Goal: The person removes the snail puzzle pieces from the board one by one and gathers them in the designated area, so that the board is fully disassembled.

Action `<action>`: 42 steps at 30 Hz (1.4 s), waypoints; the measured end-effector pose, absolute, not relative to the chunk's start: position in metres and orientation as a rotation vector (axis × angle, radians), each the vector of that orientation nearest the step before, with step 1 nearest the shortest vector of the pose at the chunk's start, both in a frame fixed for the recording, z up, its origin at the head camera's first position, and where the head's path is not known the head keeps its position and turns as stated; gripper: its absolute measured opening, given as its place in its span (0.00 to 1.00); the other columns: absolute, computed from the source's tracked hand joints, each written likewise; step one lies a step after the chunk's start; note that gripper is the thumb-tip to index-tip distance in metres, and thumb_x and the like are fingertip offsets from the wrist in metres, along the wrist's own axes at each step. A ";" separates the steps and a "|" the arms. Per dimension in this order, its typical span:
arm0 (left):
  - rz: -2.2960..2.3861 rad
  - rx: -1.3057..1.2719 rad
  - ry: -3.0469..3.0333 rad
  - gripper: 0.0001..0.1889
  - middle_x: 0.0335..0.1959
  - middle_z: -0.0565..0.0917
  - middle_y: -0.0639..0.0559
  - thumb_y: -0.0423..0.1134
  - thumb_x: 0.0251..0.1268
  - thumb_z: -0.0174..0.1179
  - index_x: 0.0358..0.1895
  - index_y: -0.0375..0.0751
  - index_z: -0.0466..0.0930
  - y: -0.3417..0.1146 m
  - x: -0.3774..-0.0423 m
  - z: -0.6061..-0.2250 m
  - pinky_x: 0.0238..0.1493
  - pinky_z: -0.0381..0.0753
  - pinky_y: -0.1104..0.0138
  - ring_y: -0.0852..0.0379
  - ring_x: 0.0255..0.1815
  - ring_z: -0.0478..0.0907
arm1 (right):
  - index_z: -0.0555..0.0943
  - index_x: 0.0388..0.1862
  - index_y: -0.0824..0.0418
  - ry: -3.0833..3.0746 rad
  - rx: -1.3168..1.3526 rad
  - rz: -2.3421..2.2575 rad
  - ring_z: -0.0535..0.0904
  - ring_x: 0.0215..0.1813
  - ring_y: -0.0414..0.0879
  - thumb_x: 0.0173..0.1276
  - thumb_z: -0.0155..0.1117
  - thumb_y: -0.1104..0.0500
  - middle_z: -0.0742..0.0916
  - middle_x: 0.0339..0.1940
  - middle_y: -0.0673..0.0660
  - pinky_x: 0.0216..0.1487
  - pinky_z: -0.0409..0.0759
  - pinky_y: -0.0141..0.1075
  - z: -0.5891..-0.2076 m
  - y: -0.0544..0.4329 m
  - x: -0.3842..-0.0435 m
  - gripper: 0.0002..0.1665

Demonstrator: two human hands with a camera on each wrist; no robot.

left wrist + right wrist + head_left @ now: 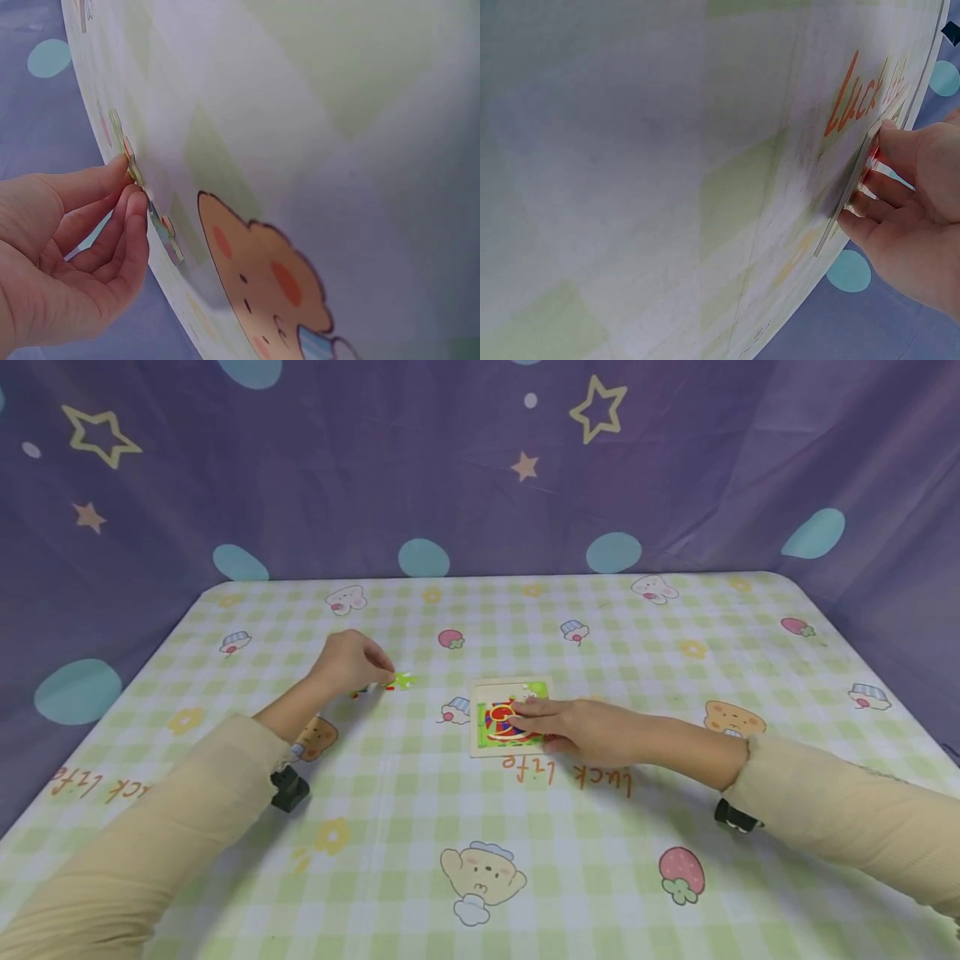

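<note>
sleeves (pixel 161 822) show in head view only; left grip (pixel 350 663) pinching green piece (pixel 405 681), right grip (pixel 592 731) spread over puzzle board (pixel 495 691).

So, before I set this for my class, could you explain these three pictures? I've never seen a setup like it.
There's no machine here, just a person's left hand and right hand, both bare. The widest picture comes from a camera worn on the head, looking forward and down. The other two are close, tilted views from the left wrist camera and the right wrist camera.

On the green-and-white checked cloth lies what looks like a square puzzle board, with a pale rim and a colourful picture. The left hand pinches a small green piece; another piece lies close by. The right hand's fingers rest on the board.
</note>
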State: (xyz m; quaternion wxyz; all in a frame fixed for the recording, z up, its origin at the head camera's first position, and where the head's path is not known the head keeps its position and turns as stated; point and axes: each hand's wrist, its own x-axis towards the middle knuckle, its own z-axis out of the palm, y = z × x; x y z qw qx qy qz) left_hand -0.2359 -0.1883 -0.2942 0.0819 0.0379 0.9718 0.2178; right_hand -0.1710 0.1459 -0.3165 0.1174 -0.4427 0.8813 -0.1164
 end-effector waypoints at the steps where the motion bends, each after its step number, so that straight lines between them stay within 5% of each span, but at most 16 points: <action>1: 0.649 0.115 2.905 0.08 0.35 0.88 0.45 0.39 0.58 0.66 0.37 0.40 0.88 -0.188 -0.236 -0.294 0.29 0.73 0.70 0.59 0.27 0.77 | 0.66 0.72 0.53 2.579 -1.297 -0.343 0.62 0.76 0.50 0.71 0.57 0.60 0.66 0.76 0.55 0.69 0.69 0.47 -0.316 0.146 -0.171 0.31; 19: 0.689 0.139 2.897 0.08 0.34 0.88 0.44 0.38 0.59 0.66 0.37 0.38 0.87 -0.185 -0.235 -0.296 0.26 0.74 0.70 0.57 0.24 0.79 | 0.67 0.72 0.53 2.588 -1.309 -0.335 0.62 0.76 0.50 0.72 0.57 0.60 0.67 0.76 0.55 0.69 0.70 0.47 -0.318 0.146 -0.171 0.30; 29: 0.680 0.193 2.931 0.09 0.39 0.89 0.43 0.40 0.59 0.66 0.39 0.38 0.87 -0.167 -0.239 -0.286 0.47 0.79 0.58 0.48 0.42 0.81 | 0.67 0.71 0.54 2.630 -1.356 -0.309 0.64 0.75 0.50 0.71 0.58 0.59 0.69 0.75 0.55 0.67 0.73 0.47 -0.321 0.147 -0.171 0.30; 42: 0.786 0.419 2.797 0.09 0.40 0.89 0.48 0.41 0.59 0.67 0.41 0.42 0.88 -0.093 -0.231 -0.287 0.53 0.78 0.62 0.52 0.45 0.82 | 0.72 0.67 0.56 2.652 -1.392 -0.395 0.68 0.73 0.51 0.70 0.59 0.60 0.73 0.71 0.57 0.65 0.74 0.46 -0.324 0.147 -0.169 0.26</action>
